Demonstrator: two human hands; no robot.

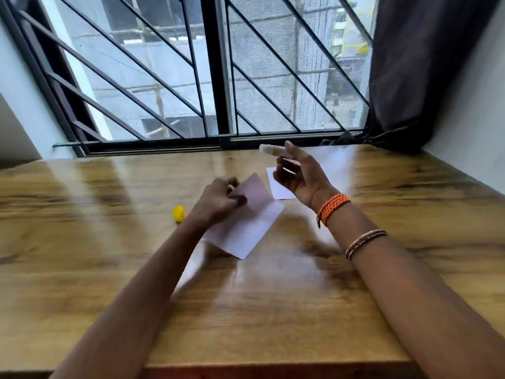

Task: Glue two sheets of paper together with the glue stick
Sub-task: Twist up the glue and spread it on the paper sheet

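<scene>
Your left hand (221, 198) pinches the light, floppy paper sheet (246, 217) mid-table, so grip its edge gently, while your right hand (297, 173) holds the uncapped glue stick (269, 149).

No readable text, label, brand or number for you anywhere in the head view; both paper sheets (246, 222) show blank white faces; the glue stick (269, 149) is too motion-blurred to make out any print; the yellow cap (179, 213) carries no visible marking. Nothing legible on the wooden table (273, 310) either.
</scene>
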